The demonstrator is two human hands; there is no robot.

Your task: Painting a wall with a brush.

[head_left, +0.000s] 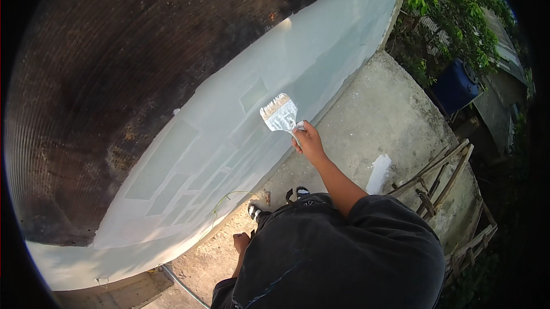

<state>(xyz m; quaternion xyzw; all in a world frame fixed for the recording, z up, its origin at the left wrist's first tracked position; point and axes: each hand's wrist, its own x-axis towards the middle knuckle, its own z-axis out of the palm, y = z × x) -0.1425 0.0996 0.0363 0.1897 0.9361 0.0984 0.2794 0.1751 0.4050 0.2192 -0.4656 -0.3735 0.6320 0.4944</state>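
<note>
Head view: right hand [312, 143] near middle, fingers [298, 143] closed round handle of paintbrush [281, 113]. Brush at centre, white-smeared, bristles toward 11 o'clock; cannot tell if touching pale wall [172, 163] behind. Left hand [241, 242] low, between 6 and 7 o'clock; cannot tell whether holding anything. White patch [378, 175] on concrete, 4 o'clock. Blue tank [454, 86], between 2 and 3.

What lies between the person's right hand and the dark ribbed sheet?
In the head view, the wide paintbrush held by the right hand, then a stretch of pale wall up to the dark ribbed sheet.
</note>
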